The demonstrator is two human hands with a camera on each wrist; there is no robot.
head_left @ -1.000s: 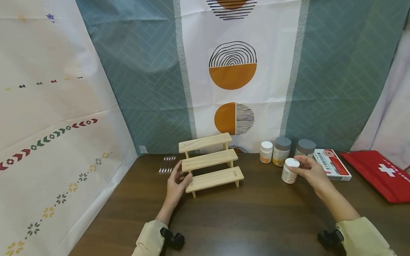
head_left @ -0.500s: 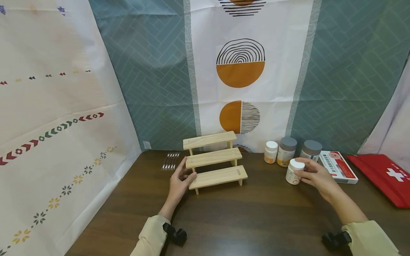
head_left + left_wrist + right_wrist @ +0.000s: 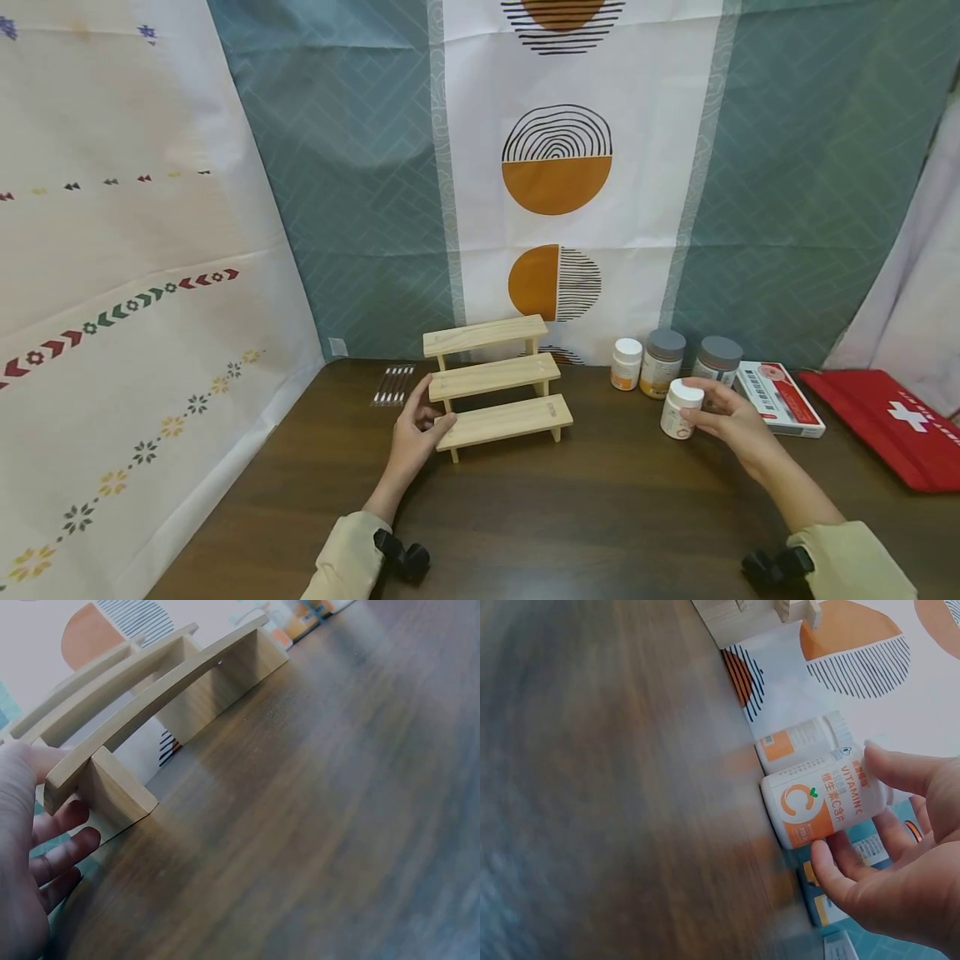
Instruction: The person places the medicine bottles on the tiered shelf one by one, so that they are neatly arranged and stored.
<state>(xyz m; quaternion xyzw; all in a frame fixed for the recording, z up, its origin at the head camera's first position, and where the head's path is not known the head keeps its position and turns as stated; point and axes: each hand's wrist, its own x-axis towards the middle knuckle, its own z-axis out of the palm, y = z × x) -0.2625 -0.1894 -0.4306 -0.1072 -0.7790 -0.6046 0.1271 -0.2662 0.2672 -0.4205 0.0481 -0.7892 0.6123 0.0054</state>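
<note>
A pale wooden three-step shelf (image 3: 502, 421) stands at the middle of the table. At its left end is my left hand (image 3: 411, 437), thumb over the lowest step and fingers beside the higher one. In the left wrist view, thumb and fingers of the left hand (image 3: 26, 847) straddle the end of a step. On the right, my right hand (image 3: 731, 425) holds a small white-capped bottle (image 3: 678, 412) between thumb and fingers. Its orange label reads "Vitamin C" in the right wrist view, where the bottle (image 3: 821, 802) is seen close up.
Behind the held bottle stand another white-capped bottle (image 3: 626, 362) and two grey-lidded jars, one a yellow-labelled jar (image 3: 660, 367). Farther right lie a white and red box (image 3: 780, 400) and a red first-aid pouch (image 3: 892, 425). A pack of cotton swabs (image 3: 392, 386) lies left of the shelf.
The head view has shifted slightly. My right thumb has come down from near the cap to the bottle's side. Shelf, left hand and bottles keep their places.
</note>
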